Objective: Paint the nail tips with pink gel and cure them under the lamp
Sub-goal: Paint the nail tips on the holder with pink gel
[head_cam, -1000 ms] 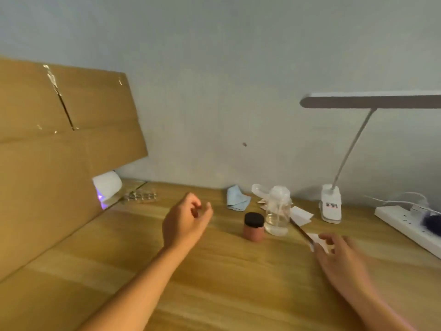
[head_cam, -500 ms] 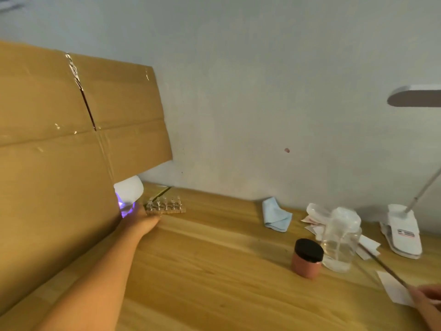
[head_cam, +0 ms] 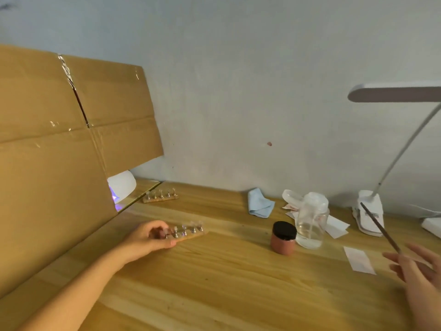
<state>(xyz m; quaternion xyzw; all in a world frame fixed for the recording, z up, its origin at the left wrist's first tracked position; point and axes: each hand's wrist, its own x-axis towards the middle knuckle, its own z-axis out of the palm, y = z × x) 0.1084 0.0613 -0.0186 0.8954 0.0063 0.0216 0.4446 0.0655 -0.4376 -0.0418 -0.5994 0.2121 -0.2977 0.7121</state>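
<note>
The left hand [head_cam: 148, 237] has its fingers curled over the near end of a narrow wooden strip holder [head_cam: 191, 235], thumb underneath, gripping it low over the pale wooden desk [head_cam: 226, 278]. I cannot tell whether the strip's far end touches the wood. On it, a row of clear nail tips [head_cam: 193, 226] stands upright on small metal pegs. The strip's long axis runs from the hand out to the right, roughly along the back wall, free end pointing towards the pink jar with a black lid [head_cam: 283, 237].

The step in hand looks to be bringing this strip to the painting spot. It would go best kept level, so the pegs stay upright, and set down just left of the jar with the row broadside to the person.

Well apart on the right, the right hand [head_cam: 415, 271] pinches a thin dark brush [head_cam: 379, 229] between loosely spread, blurred fingers. The brush slants up and away to the left, its tip over the base of a white clip-on desk lamp [head_cam: 368, 211].

Touching or just behind the jar stands a clear glass bottle [head_cam: 311, 223]. In the far left corner the white domed curing lamp [head_cam: 121, 188] glows violet behind a leaning brown cardboard sheet [head_cam: 59, 151], with a second wooden strip of pegs [head_cam: 161, 197] just beside it.
</note>
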